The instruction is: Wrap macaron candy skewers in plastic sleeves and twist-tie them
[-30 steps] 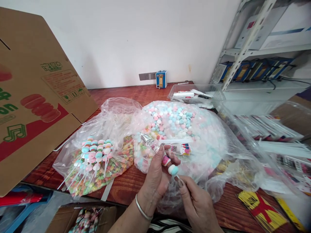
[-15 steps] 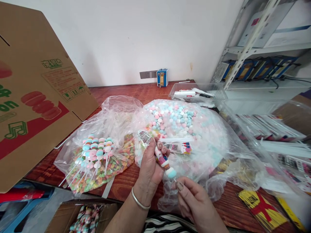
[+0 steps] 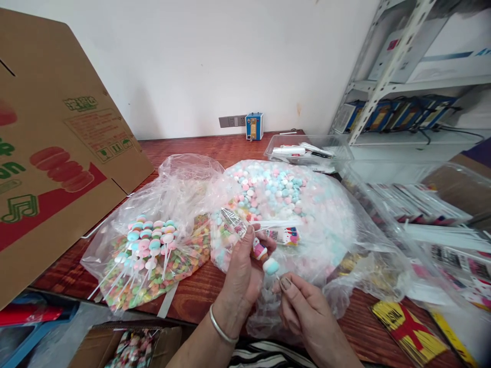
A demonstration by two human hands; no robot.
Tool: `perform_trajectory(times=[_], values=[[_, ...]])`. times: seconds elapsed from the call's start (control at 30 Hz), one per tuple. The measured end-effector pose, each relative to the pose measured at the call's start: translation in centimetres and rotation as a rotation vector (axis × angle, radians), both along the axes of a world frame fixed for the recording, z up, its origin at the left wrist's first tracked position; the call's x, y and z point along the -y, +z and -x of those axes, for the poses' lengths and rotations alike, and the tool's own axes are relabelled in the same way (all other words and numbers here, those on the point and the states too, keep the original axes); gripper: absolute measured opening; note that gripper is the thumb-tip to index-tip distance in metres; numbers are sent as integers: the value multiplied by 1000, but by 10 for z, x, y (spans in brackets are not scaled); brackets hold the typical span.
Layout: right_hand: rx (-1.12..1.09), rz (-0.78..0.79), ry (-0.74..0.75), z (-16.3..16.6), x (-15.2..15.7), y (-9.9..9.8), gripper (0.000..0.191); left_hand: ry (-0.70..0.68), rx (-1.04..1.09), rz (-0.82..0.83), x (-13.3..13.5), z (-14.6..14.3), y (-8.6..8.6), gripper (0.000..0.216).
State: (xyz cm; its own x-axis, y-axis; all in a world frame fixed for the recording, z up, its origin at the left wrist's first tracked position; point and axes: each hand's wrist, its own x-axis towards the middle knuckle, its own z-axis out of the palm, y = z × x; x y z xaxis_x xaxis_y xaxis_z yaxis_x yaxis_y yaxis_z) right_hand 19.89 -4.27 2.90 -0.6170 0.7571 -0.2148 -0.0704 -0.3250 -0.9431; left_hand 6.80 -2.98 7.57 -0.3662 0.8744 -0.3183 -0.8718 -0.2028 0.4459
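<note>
My left hand (image 3: pixel 242 273), with a bangle at the wrist, is closed around a small clear printed wrapper (image 3: pixel 233 221). Partly inside that wrapper is a marshmallow candy on a stick (image 3: pixel 271 266), its blue and white end showing below the fingers. The thumb and forefinger of my right hand (image 3: pixel 305 309) pinch the stick at its lower end. Just behind my left hand lie more printed wrappers (image 3: pixel 289 235) and white sticks (image 3: pixel 276 223). They rest on a big clear bag of pastel marshmallows (image 3: pixel 326 214).
At left, assembled candy sticks (image 3: pixel 149 237) lie on a bag of colourful ring candies (image 3: pixel 180 260). A cardboard box (image 3: pixel 57 128) stands beyond it, and an open carton (image 3: pixel 164 340) sits below the table edge. Twist ties (image 3: pixel 408 329) and a clear bin (image 3: pixel 402 168) are at right.
The wrapper's top now sticks out farther above my left hand, and less of the candy shows below it. My right hand still pinches the stick. The view has shifted slightly.
</note>
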Motion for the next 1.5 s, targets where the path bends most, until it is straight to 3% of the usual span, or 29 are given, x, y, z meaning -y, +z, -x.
perform_trajectory(times=[0.07, 0.1, 0.27, 0.33, 0.4, 0.5, 0.57, 0.67, 0.8, 0.97, 1.13, 1.3, 1.4, 1.5], values=[[-24, 52, -7, -1, -1, -2, 42, 28, -53, -28, -1, 7, 2, 32], [-1, 0, -20, -2, -2, -3, 40, 29, -84, -44, -1, 10, 4, 32], [274, -656, -199, -9, -2, 1, 24, 53, -105, -45, -5, 10, 8, 20], [274, -708, -165, -11, 0, 3, 25, 85, -69, -54, -7, 8, 8, 18], [221, -535, -51, -11, 4, 4, 32, 97, -52, -93, -8, 6, 7, 19], [71, -121, 67, -7, 8, 4, 37, 63, -42, -132, -8, 3, 5, 21], [-51, 96, 62, -3, 8, 3, 36, 28, -34, -125, -7, -1, 3, 25], [-179, 264, 22, 3, 5, 4, 34, -27, -50, -73, -4, -9, 0, 30], [-234, 340, -9, 5, 2, 10, 34, -38, -60, -21, -2, -6, 1, 33], [-284, 411, -46, 2, -1, 14, 33, -11, -187, -77, -2, 8, 6, 36], [-348, 403, -9, 3, 1, 10, 29, 5, -78, -13, -6, 6, 3, 24], [-379, 388, -44, 5, 2, 9, 28, 89, -7, 29, -6, -7, -3, 26], [-415, 419, -30, 3, 0, 12, 26, 48, -16, -1, -2, -9, -6, 23], [-464, 479, 40, -2, -3, 11, 25, -88, 19, -89, 2, -4, -7, 23]])
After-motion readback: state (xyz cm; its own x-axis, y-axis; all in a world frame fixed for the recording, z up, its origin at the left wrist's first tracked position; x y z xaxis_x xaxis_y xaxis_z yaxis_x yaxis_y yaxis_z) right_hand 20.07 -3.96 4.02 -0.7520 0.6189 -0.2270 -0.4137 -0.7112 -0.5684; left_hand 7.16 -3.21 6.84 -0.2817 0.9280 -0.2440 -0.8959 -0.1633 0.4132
